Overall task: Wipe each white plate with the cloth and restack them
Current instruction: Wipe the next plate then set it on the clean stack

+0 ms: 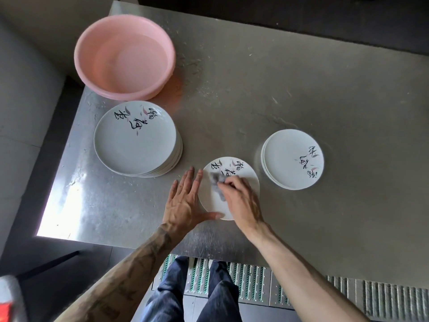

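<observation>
Plate [247,176]: on the table [301,89] between tall stack [134,138] and short stack [292,159]. Left hand [185,201]: fingers spread, bracing its rim. Right hand [241,201]: apparently pinching the blurred cloth [217,182] mid-plate. Method: steady rim, wipe outward.

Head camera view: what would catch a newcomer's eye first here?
The pink basin at the steel table's far left corner stands out most. At centre front, the right hand presses a grey cloth onto a single white plate with black calligraphy, while the left hand lies flat against its rim. A taller stack sits to its left, a shorter stack to its right.
</observation>
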`<action>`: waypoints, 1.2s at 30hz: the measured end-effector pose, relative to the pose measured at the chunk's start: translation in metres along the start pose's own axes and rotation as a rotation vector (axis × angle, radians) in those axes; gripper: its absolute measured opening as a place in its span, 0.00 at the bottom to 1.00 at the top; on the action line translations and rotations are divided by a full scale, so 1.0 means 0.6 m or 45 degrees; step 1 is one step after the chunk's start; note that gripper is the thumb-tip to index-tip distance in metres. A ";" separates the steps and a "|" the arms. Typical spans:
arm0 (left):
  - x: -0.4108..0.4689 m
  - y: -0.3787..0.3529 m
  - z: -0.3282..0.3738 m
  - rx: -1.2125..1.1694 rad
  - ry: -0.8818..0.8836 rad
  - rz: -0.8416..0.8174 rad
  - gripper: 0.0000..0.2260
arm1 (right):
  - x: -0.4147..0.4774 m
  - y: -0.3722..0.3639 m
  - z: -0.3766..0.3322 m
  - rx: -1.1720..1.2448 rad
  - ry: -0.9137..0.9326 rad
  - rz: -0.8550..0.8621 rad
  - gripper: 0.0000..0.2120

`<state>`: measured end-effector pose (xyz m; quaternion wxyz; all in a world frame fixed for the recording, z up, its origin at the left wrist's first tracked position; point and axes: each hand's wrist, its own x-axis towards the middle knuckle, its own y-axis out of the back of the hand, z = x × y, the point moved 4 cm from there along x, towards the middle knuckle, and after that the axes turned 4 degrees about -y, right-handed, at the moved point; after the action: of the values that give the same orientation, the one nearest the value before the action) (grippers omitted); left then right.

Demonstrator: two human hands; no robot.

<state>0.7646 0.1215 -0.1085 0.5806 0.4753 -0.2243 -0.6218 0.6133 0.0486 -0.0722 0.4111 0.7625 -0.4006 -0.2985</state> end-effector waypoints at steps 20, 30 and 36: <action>-0.002 -0.003 -0.001 0.102 -0.002 -0.043 0.65 | -0.049 -0.021 0.009 0.087 -0.058 -0.198 0.11; 0.001 -0.007 -0.002 0.103 0.014 -0.042 0.64 | -0.026 -0.024 -0.015 0.191 -0.049 -0.270 0.13; 0.001 -0.003 0.001 0.099 0.020 -0.062 0.65 | -0.055 -0.019 0.005 0.202 -0.180 -0.157 0.11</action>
<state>0.7634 0.1215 -0.1101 0.5481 0.5078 -0.2322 -0.6227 0.5989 0.0794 -0.0794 0.3009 0.7928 -0.4035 -0.3436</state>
